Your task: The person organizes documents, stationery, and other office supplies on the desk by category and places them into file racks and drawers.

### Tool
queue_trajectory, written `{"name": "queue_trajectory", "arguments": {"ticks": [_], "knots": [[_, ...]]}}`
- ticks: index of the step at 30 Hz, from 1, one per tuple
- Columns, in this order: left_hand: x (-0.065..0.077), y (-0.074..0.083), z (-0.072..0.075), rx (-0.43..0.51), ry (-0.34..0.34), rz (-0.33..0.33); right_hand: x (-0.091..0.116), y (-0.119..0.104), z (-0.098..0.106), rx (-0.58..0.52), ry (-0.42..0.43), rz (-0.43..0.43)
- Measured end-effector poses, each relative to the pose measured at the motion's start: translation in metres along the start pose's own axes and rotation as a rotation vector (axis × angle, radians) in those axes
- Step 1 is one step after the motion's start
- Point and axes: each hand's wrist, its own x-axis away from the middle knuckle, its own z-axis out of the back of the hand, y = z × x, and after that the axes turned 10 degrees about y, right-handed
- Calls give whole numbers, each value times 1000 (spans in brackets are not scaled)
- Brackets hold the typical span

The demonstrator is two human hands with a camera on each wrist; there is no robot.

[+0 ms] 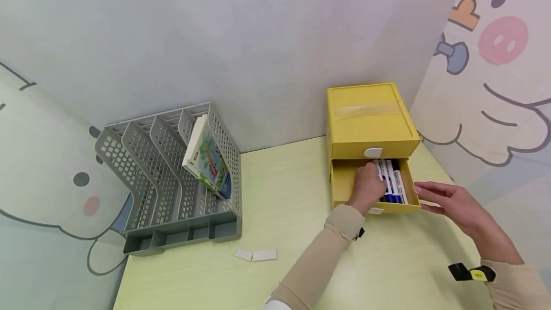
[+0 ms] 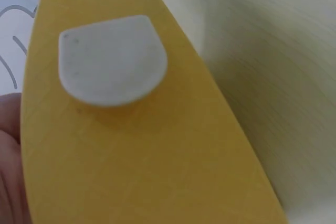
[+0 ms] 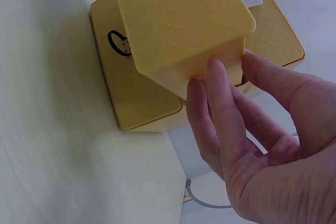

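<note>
My left hand [image 1: 368,185] reaches into the pulled-out lower drawer [image 1: 344,178] of a yellow box. Its fingers curl down beside several white markers [image 1: 391,180] lying side by side, some with blue ends. The fingertips are hidden, and I cannot tell whether they hold a marker. In the left wrist view, the drawer front [image 2: 142,156] with its white pull tab [image 2: 113,61] covers most of that hand [image 2: 9,166]. My right hand [image 1: 460,207] touches the drawer's right side. The right wrist view shows its extended fingers [image 3: 219,87] against the side wall, thumb at the edge.
The yellow drawer box [image 1: 366,114] stands against the wall at the right, upper drawer closed. A grey file rack [image 1: 172,183] holding several books [image 1: 211,159] stands at the left. Two small white pieces, one of them longer [image 1: 264,255], lie on the pale table [image 1: 280,195].
</note>
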Motion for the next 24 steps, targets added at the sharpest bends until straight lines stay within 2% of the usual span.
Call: {"name": "queue_trajectory", "arguments": {"ticks": [5, 8, 12, 19, 24], "knots": [[0, 2, 0, 4, -20, 44, -1, 0, 0, -1, 0, -9], [1, 0, 2, 11, -40, 41, -1, 0, 0, 18, 0, -8], [4, -2, 8, 14, -46, -12, -1, 1, 0, 33, 0, -8], [13, -5, 21, 15, -12, -92, -2, 0, 1, 18, -3, -6], [21, -12, 30, -5, 55, -189, -1, 1, 0, 20, -2, 3]]}}
